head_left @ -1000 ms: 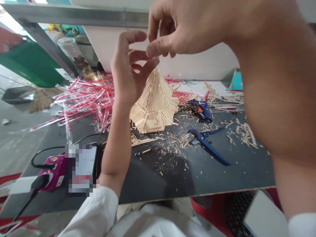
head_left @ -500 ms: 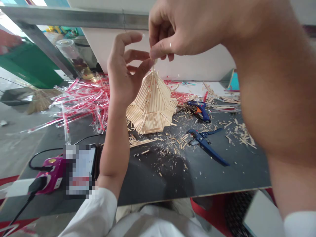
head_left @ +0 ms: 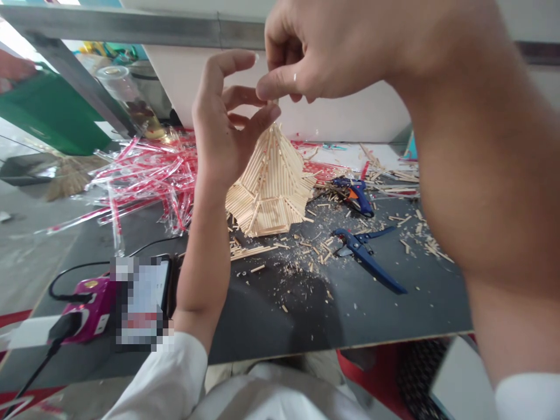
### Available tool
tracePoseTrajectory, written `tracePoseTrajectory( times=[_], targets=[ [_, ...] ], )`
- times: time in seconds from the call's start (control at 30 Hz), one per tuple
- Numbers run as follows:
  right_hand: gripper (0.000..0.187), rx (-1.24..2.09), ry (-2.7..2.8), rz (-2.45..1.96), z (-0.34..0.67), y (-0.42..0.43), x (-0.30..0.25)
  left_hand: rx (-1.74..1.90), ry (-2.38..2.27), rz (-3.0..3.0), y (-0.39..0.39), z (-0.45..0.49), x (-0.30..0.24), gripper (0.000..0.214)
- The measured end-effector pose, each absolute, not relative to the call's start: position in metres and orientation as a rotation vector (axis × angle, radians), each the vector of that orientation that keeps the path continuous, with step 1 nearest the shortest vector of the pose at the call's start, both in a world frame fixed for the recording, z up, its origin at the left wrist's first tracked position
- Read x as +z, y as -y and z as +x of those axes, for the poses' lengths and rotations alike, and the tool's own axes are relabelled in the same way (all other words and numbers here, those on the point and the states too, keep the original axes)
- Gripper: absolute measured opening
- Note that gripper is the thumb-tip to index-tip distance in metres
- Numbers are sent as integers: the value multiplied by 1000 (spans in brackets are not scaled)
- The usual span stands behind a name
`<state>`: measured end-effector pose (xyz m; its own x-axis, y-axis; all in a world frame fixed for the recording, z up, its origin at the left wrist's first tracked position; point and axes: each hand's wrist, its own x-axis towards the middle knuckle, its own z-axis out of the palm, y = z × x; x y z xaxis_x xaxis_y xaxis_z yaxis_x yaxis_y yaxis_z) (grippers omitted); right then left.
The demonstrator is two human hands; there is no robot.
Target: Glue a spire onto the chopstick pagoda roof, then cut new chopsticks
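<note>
Well, the right hand (head_left: pixel 324 52) is pinched nearly shut, its thumb and first finger closed on a short pale stick (head_left: pixel 275 102) just above the peak of the model. The fingers hide most of the stick, so I cannot tell how firm the hold is. The left hand (head_left: pixel 221 116) is half open, with its fingers curled and apart and its thumb tip just under the right thumb. It shows no hold on anything.

Directly below both hands, a tent-shaped stick tower (head_left: pixel 271 181) with a wider, flared base stands upright on a dark table board (head_left: pixel 332 315). Wood offcuts (head_left: pixel 297 271) and dust lie scattered around it. To its right are a glue gun (head_left: pixel 356 195) and, nearer the person, blue pliers (head_left: pixel 363 254). To its left is a heap of red-and-clear plastic wrappers (head_left: pixel 144 175). Closer to the left forearm, a pixelated phone (head_left: pixel 144 303) lies beside a pink plug-in box (head_left: pixel 90 306) with black cables. Beyond the table are a glass jar (head_left: pixel 122 93), a green bin (head_left: pixel 48 105) and a broom (head_left: pixel 65 178).
</note>
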<state>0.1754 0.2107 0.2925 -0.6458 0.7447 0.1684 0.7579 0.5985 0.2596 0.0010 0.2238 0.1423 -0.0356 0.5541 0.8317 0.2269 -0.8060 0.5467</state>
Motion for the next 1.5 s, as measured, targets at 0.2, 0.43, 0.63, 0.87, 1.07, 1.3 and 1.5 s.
tracePoseTrajectory(
  times=[0.2,0.43,0.63,0.87,1.07,1.3,1.5],
  targets=[
    [54,-444,2737,-1327,174,-205,292,1923,-740,1985,-223,1,143,50],
    [32,-193,2793,-1156,183,-207,291,1850,-740,1990,-218,-1,148,51],
    [25,-364,2798,-1246,178,-207,294,1844,-777,2009,-226,-3,145,54],
    [25,-385,2812,-1244,175,-206,294,1907,-854,1941,-219,-5,146,45],
    [30,-303,2792,-1210,178,-207,292,1959,-744,1931,-227,-4,143,42],
    [35,-322,2745,-1289,177,-203,291,1930,-734,1957,-229,-5,142,42],
    [42,-382,2737,-1282,173,-201,289,1890,-827,1989,-230,-3,143,53]
  ],
)
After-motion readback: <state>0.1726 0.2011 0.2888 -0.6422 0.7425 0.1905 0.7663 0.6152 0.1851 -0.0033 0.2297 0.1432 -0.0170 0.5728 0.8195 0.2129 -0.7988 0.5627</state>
